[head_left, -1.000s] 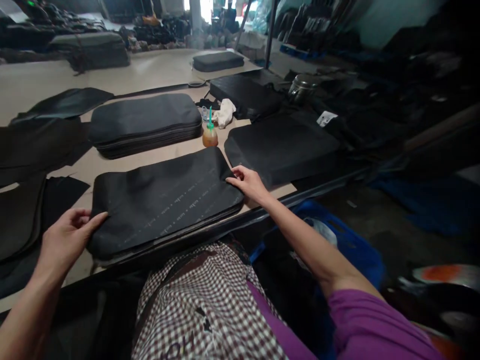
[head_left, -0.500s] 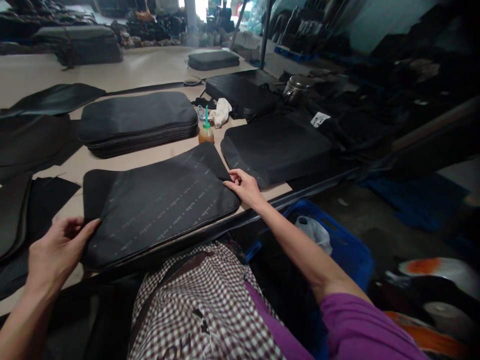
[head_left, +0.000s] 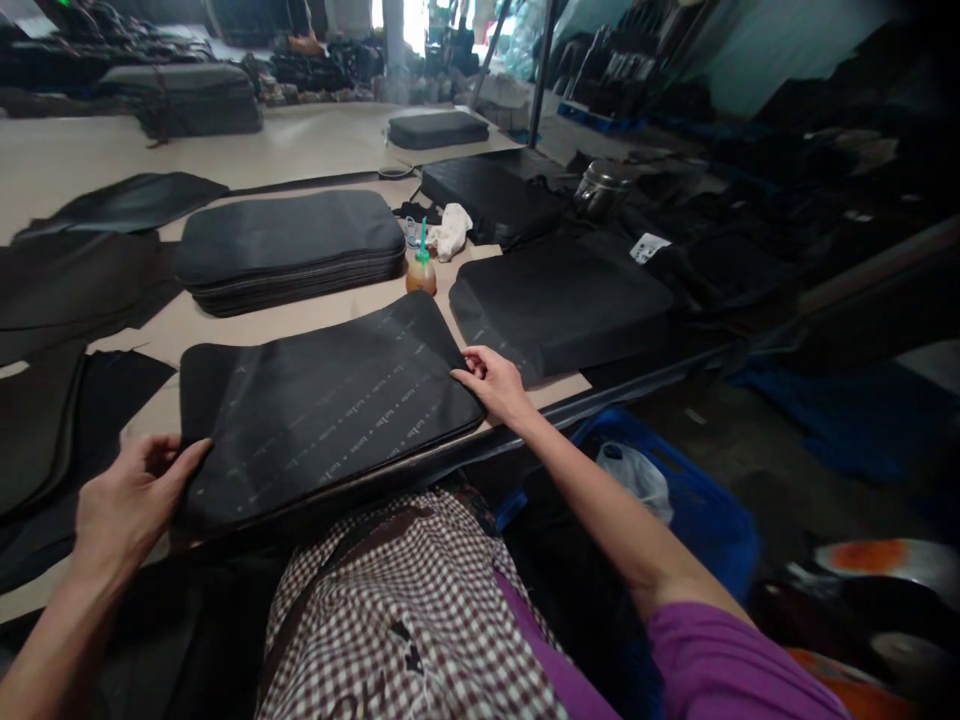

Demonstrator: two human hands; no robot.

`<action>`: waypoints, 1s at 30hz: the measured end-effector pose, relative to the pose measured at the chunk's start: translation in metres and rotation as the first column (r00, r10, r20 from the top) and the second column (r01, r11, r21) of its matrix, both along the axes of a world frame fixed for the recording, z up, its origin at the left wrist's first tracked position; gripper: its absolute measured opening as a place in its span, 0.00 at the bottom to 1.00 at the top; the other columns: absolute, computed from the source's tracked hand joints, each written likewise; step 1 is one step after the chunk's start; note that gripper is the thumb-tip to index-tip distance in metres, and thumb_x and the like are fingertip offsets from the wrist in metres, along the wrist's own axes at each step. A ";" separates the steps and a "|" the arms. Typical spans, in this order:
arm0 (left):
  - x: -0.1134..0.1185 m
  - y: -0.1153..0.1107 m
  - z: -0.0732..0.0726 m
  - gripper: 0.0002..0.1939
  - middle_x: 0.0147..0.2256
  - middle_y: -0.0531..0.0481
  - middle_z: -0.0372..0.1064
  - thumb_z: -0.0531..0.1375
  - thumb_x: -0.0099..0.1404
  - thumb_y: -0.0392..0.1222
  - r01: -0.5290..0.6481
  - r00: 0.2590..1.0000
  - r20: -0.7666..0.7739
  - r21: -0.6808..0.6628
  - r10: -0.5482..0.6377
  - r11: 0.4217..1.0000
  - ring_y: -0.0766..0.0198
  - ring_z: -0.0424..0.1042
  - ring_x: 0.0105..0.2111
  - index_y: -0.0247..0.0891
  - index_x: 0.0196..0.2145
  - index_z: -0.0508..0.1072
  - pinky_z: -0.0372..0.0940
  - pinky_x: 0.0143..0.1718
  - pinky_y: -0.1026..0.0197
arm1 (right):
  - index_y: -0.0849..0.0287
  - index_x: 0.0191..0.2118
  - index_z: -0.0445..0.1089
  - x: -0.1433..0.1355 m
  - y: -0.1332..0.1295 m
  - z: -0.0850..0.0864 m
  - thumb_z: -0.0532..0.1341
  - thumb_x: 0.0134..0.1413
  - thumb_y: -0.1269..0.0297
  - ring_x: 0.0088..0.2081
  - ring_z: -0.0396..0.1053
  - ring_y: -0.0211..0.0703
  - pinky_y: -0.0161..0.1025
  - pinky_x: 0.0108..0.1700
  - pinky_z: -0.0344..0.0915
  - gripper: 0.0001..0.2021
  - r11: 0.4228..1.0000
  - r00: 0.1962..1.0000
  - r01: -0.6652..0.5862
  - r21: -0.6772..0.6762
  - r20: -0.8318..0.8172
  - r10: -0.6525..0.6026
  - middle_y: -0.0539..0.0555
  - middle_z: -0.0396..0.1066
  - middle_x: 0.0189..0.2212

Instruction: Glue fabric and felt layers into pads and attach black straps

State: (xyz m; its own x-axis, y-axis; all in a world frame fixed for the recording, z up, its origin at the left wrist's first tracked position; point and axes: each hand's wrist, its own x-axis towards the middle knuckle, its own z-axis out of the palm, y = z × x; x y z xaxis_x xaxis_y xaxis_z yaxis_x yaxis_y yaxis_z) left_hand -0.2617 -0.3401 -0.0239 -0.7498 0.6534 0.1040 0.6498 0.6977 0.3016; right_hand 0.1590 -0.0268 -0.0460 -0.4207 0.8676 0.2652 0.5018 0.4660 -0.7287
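Observation:
A black printed fabric panel (head_left: 337,400) with rounded corners lies at the near edge of the table, on top of other dark layers. Its left edge is pinched between the thumb and fingers of my left hand (head_left: 131,495). My right hand (head_left: 495,385) grips the right edge the same way. Behind the panel stands a stack of dark rounded pieces (head_left: 292,240). To the right of the panel lies a black padded piece (head_left: 562,300).
A small bottle of brown liquid with a green straw (head_left: 421,273) stands behind the panel, beside a crumpled white cloth (head_left: 452,232). Dark sheets (head_left: 37,420) lie at the left. A blue crate (head_left: 705,510) holding a plastic bag is below the table's right side.
The whole view has shifted a little, so things appear slightly further right. The panel's top corners look flatter and smoother, and both hands still grip its edges.

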 end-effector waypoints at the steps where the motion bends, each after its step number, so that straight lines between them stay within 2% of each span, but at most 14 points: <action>1: 0.002 0.001 0.001 0.28 0.38 0.52 0.76 0.58 0.63 0.72 0.005 1.000 -0.008 -0.010 -0.005 1.000 0.55 0.78 0.38 0.47 0.47 0.73 0.66 0.37 0.61 | 0.53 0.48 0.74 0.000 -0.001 0.001 0.69 0.57 0.57 0.35 0.70 0.43 0.40 0.41 0.65 0.15 1.000 1.000 0.003 0.015 0.015 -0.003 0.50 0.74 0.36; 8: 0.010 0.005 0.006 0.27 0.36 0.51 0.75 0.57 0.62 0.69 0.025 0.998 -0.050 -0.006 -0.025 1.000 0.56 0.77 0.35 0.45 0.44 0.74 0.64 0.35 0.61 | 0.53 0.57 0.69 0.000 -0.011 0.010 0.66 0.61 0.56 0.40 0.71 0.45 0.42 0.44 0.68 0.20 0.991 0.995 0.005 0.130 0.098 -0.018 0.54 0.73 0.46; 14: 0.003 -0.001 0.001 0.25 0.38 0.55 0.77 0.61 0.60 0.69 -0.025 0.997 0.074 0.080 0.019 0.996 0.58 0.76 0.34 0.49 0.43 0.76 0.65 0.35 0.61 | 0.54 0.56 0.70 0.000 -0.012 0.006 0.66 0.62 0.56 0.39 0.71 0.45 0.43 0.45 0.68 0.19 0.997 0.999 0.025 0.075 0.043 -0.029 0.54 0.74 0.42; 17: 0.002 -0.001 -0.001 0.24 0.37 0.56 0.76 0.61 0.61 0.69 -0.021 0.997 0.076 0.099 0.013 0.995 0.59 0.76 0.34 0.49 0.44 0.77 0.64 0.34 0.62 | 0.54 0.56 0.70 0.000 -0.010 0.003 0.66 0.61 0.56 0.38 0.70 0.45 0.43 0.45 0.68 0.19 0.997 0.999 0.038 0.064 0.019 -0.039 0.54 0.73 0.42; 21: 0.013 0.006 0.009 0.23 0.35 0.56 0.73 0.63 0.62 0.65 -0.046 0.995 0.100 0.139 0.032 0.989 0.62 0.73 0.33 0.44 0.43 0.77 0.61 0.34 0.64 | 0.55 0.55 0.71 0.001 -0.010 0.001 0.65 0.61 0.54 0.37 0.70 0.45 0.43 0.44 0.68 0.20 0.997 1.000 0.022 0.073 0.016 -0.023 0.54 0.73 0.41; 25: 0.025 0.013 0.022 0.20 0.31 0.55 0.69 0.63 0.65 0.61 0.032 0.985 0.157 0.231 -0.070 0.973 0.65 0.68 0.33 0.39 0.36 0.76 0.59 0.36 0.64 | 0.54 0.56 0.72 0.004 -0.008 -0.006 0.65 0.60 0.49 0.37 0.69 0.45 0.44 0.44 0.68 0.22 0.988 0.998 0.041 0.148 0.050 -0.049 0.53 0.72 0.40; 30: 0.020 0.014 0.023 0.17 0.28 0.55 0.65 0.64 0.65 0.56 0.030 0.968 0.223 0.352 -0.114 0.936 0.65 0.63 0.30 0.38 0.33 0.73 0.56 0.33 0.63 | 0.55 0.56 0.74 0.004 -0.001 -0.017 0.65 0.58 0.43 0.36 0.71 0.47 0.44 0.42 0.68 0.27 0.979 0.990 0.085 0.184 0.098 -0.104 0.56 0.74 0.39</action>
State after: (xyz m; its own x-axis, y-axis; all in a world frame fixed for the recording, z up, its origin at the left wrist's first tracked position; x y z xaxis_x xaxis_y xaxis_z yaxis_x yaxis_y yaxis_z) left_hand -0.2417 -0.3262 -0.0011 -0.7324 0.6624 0.1574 0.5748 0.4778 0.6643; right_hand 0.1626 -0.0279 -0.0629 -0.3736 0.8471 0.3780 0.6200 0.5311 -0.5774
